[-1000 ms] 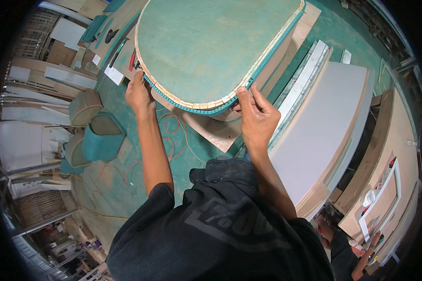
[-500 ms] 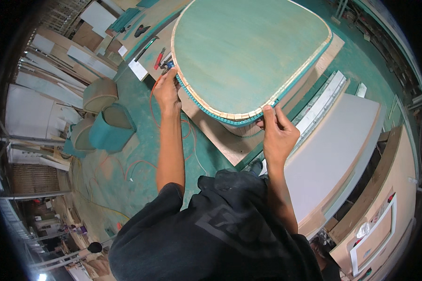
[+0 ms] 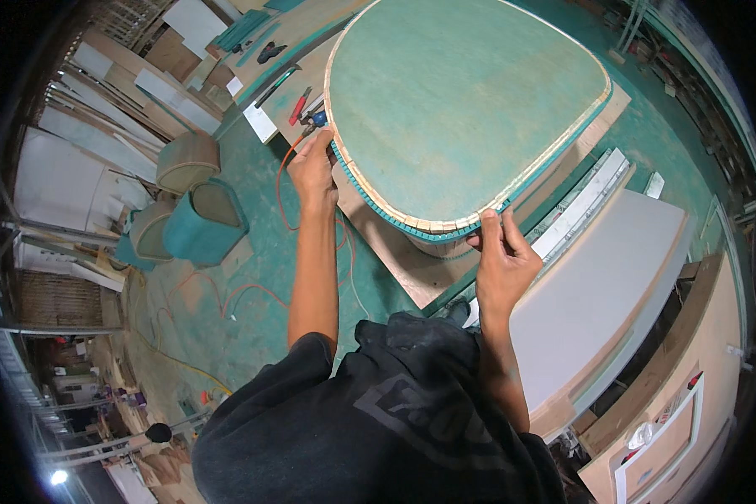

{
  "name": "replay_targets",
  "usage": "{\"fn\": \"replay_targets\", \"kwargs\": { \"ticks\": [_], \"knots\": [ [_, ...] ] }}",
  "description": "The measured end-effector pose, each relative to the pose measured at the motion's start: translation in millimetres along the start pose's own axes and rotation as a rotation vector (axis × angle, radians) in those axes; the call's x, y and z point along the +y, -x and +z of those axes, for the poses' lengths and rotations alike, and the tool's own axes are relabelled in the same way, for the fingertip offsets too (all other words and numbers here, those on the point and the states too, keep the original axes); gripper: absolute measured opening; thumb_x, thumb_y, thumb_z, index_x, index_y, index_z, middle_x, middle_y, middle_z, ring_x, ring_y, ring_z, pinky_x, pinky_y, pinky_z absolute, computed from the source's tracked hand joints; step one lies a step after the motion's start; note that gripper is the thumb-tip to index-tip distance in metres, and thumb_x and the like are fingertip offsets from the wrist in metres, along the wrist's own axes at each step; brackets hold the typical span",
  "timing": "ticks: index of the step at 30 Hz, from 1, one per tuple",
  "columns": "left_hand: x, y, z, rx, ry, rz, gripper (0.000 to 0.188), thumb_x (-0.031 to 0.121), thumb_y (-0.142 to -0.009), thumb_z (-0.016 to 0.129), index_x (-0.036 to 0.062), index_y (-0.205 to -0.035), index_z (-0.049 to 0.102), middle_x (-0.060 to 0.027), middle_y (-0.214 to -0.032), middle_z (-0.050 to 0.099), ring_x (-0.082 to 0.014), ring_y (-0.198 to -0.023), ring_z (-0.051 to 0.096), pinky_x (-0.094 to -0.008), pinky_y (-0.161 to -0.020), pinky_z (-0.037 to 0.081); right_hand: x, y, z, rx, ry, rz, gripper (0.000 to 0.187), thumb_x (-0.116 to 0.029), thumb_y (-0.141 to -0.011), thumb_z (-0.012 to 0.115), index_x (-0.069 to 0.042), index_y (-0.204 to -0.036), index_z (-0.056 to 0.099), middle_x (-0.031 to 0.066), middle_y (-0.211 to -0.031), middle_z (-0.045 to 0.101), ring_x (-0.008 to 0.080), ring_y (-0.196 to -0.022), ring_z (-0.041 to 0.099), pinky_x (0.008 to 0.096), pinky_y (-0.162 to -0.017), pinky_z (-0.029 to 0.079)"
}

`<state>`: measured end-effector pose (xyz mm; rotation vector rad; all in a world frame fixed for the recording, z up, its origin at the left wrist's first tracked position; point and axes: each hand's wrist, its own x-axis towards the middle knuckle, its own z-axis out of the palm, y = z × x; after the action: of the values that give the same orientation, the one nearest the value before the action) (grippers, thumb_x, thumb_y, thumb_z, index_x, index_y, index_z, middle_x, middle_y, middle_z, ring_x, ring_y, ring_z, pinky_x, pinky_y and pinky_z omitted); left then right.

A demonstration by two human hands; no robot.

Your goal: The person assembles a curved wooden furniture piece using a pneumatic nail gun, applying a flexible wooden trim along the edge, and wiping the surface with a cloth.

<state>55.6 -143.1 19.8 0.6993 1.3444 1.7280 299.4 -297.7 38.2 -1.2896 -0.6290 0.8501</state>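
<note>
Head view, looking down. Lowest in frame: the person's dark shirt, both bare forearms rising from it toward the centre.

Right hand, centre-right: fingers curled narrow and pinched on the near rim of the rounded green panel, thumb and fingertips closed over the kerfed edge strip where it wraps the lowest curve.

Left hand, left of centre and higher in frame: pressed against the panel's left rim, fingers folded over the same strip. How tight the grip is, cannot tell; the palm faces away.

Panel fills the upper centre of the frame, lying flat on a plywood sheet over the desk. Its long axis runs from lower left to upper right; its bulk lies beyond both hands, up-frame. The right hand sits at the nearest point of the rim, the left further round the curve, so the banded edge between the two hands is the stretch in hand.

Beyond the left hand: an orange cable, red-handled pliers. Lower right: a white board. Left: teal and tan curved stools on the floor.
</note>
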Motion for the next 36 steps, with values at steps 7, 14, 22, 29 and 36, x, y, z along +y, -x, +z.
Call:
{"fn": "replay_targets", "kwargs": {
  "ticks": [7,14,22,29,36],
  "knots": [
    [-11.2,-6.5,-2.7,-0.021,0.029,0.005,0.024,0.013,-0.091,0.070,-0.0047,-0.107,0.066,-0.0091,-0.093,0.072,-0.0147,-0.076,0.067,-0.0268,-0.070,0.054,-5.0,2.0,2.2,0.014,0.022,0.053,0.043,-0.010,-0.095,0.071,0.018,-0.126,0.058,0.0044,-0.075,0.066,0.0053,-0.065,0.058,0.0202,-0.059,0.048],
    [7.1,28.6,-7.1,0.011,0.108,-0.080,0.036,0.022,-0.096,0.063,-0.0045,-0.120,0.056,-0.0099,-0.102,0.064,-0.0169,-0.090,0.062,-0.0287,-0.081,0.051,-5.1,3.7,6.2,0.034,0.028,0.047,0.046,-0.010,-0.096,0.069,0.019,-0.130,0.054,0.0048,-0.076,0.066,0.0061,-0.065,0.059,0.0197,-0.061,0.048],
    [-24.3,-11.0,-59.7,0.053,0.242,-0.166,0.043,0.030,-0.099,0.057,-0.0044,-0.124,0.052,-0.0177,-0.115,0.060,-0.0253,-0.100,0.061,-0.0353,-0.087,0.052,-2.6,6.6,12.1,0.101,0.115,0.012,0.046,-0.013,-0.097,0.069,0.018,-0.129,0.056,0.0085,-0.083,0.067,0.0106,-0.069,0.062,0.0250,-0.064,0.055],
    [-106.6,-130.5,-108.8,0.035,0.053,-0.350,0.040,0.032,-0.096,0.061,-0.0005,-0.119,0.056,-0.0131,-0.102,0.066,-0.0231,-0.089,0.064,-0.0352,-0.080,0.052,6.3,6.3,11.5,0.195,0.196,-0.018,0.044,-0.019,-0.097,0.069,0.014,-0.124,0.062,0.0103,-0.089,0.070,0.0117,-0.070,0.062,0.0261,-0.064,0.056],
    [-198.0,-306.5,-94.7,-0.144,-1.221,0.132,0.056,0.036,-0.088,0.070,0.0013,-0.129,0.054,-0.0204,-0.126,0.061,-0.0334,-0.116,0.059,-0.0493,-0.099,0.048,-1.2,8.6,5.0,0.143,0.297,0.021,0.047,-0.026,-0.099,0.066,0.012,-0.126,0.062,0.0021,-0.094,0.066,0.0028,-0.074,0.054,0.0176,-0.063,0.041]
  ]
}}
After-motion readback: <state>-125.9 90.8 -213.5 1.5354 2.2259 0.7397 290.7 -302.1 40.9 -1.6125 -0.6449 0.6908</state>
